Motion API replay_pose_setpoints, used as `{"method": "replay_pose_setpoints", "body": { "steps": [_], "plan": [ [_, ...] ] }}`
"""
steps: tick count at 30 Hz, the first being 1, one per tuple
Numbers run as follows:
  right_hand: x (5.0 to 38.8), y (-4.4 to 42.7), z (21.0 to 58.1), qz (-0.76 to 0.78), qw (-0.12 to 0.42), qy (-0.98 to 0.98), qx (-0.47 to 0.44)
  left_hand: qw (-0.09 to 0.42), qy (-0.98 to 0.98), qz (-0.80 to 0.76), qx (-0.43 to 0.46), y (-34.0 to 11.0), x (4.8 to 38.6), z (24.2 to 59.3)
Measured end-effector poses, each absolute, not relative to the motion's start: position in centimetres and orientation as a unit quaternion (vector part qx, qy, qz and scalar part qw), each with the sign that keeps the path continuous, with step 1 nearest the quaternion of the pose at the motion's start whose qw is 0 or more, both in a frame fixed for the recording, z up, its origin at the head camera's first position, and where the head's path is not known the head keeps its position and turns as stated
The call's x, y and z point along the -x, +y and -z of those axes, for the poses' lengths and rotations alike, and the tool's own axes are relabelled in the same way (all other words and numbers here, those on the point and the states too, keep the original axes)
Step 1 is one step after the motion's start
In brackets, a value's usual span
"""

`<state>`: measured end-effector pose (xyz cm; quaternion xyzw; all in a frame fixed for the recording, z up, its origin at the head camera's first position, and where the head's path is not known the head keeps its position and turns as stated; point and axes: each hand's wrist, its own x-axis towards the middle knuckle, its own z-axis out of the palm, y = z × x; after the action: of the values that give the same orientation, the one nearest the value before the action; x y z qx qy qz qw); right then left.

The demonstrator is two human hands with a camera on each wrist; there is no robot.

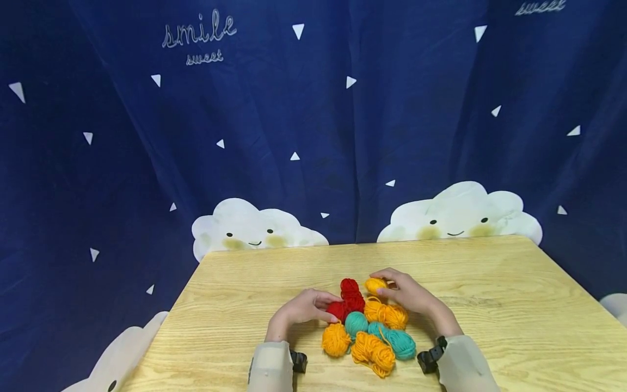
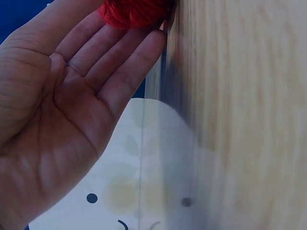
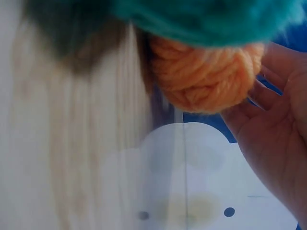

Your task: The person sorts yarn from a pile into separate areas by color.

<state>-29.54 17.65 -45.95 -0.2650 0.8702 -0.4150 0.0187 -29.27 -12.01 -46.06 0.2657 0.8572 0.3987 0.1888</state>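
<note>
Balls and skeins of yarn lie clustered on the wooden table. My left hand [image 1: 305,307] holds a red yarn ball [image 1: 337,310] between thumb and fingers at the cluster's left side. That red ball [image 2: 133,12] shows at the fingertips in the left wrist view. At the far right of the cluster, my right hand [image 1: 407,292] grips a small yellow yarn ball [image 1: 374,285], thumb on the near side and fingers over the far side. A red skein [image 1: 351,296] lies between the hands. Nearer me are a teal ball [image 1: 356,324] and an orange ball [image 1: 335,340].
An orange skein [image 1: 387,314] lies by the right wrist. Closer to the front are a teal skein [image 1: 399,343] and another orange skein [image 1: 373,353]. The wooden table [image 1: 220,305] ends at a dark blue curtain [image 1: 274,109] with white clouds.
</note>
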Motion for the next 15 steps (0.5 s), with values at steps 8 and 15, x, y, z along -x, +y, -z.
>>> {"method": "replay_pose_setpoints", "body": {
  "steps": [8, 15],
  "plan": [
    [29.59, 17.91, 46.13, 0.45, 0.011, 0.858, 0.246, 0.188, 0.858, -0.396, -0.27, -12.04, 29.35, 46.08],
    [29.7, 18.3, 46.17, 0.456, 0.004, 0.855, 0.246, 0.187, 0.856, -0.399, -0.27, -12.06, 29.33, 46.12]
  ]
}}
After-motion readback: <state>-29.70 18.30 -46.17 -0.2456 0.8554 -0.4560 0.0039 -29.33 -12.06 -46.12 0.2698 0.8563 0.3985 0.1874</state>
